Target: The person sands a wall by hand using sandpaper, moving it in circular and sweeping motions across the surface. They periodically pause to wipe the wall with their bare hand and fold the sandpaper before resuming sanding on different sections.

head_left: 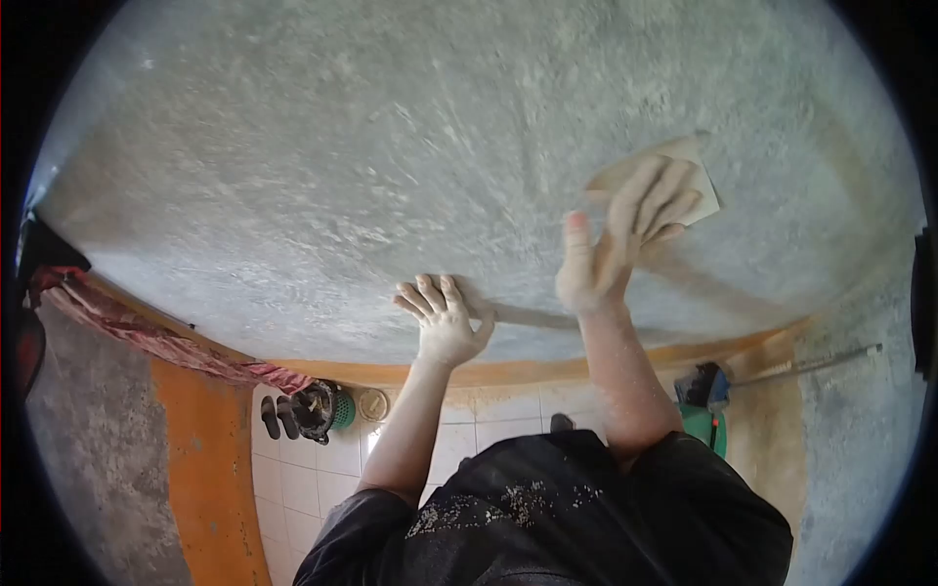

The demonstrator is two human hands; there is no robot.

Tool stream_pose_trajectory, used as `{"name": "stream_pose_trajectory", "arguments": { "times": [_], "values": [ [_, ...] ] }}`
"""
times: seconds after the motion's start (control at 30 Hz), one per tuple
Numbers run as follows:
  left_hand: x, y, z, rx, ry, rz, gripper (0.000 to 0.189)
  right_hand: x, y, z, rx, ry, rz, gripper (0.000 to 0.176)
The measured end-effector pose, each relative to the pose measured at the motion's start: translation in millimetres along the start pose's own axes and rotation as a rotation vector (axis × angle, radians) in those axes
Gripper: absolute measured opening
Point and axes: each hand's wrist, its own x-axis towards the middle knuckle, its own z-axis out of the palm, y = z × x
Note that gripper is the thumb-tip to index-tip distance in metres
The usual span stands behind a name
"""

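My right hand presses a tan sheet of sandpaper flat against a broad grey plastered surface, fingers spread over the sheet. My left hand rests against the same surface lower down and to the left, fingers bent, with nothing visible in it. Both hands and forearms are dusted white. My black shirt, speckled with dust, fills the bottom of the view.
An orange painted band borders the grey surface, with white tiles beyond it. A red cloth hangs along the left edge. Dark slippers, a green object and a blue-green object sit near the tiles.
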Motion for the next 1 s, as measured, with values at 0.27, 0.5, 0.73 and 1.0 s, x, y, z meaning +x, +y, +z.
{"name": "stream_pose_trajectory", "arguments": {
  "times": [0.27,0.5,0.73,1.0],
  "values": [
    [10,15,-43,0.0,-0.534,-0.214,0.103,-114,-6,16,-0.07,-0.521,-0.178,0.072],
    [3,22,-35,-0.015,-0.513,-0.209,0.109,-7,-23,17,0.076,-0.141,-0.12,0.079],
    [-34,24,-41,-0.24,-0.1,-0.119,0.107,-100,-12,23,-0.032,-0.575,-0.307,0.073],
    [-15,41,-98,-0.537,0.498,-0.019,0.047,-27,-38,46,0.065,-0.296,-0.418,0.077]
  ]
}}
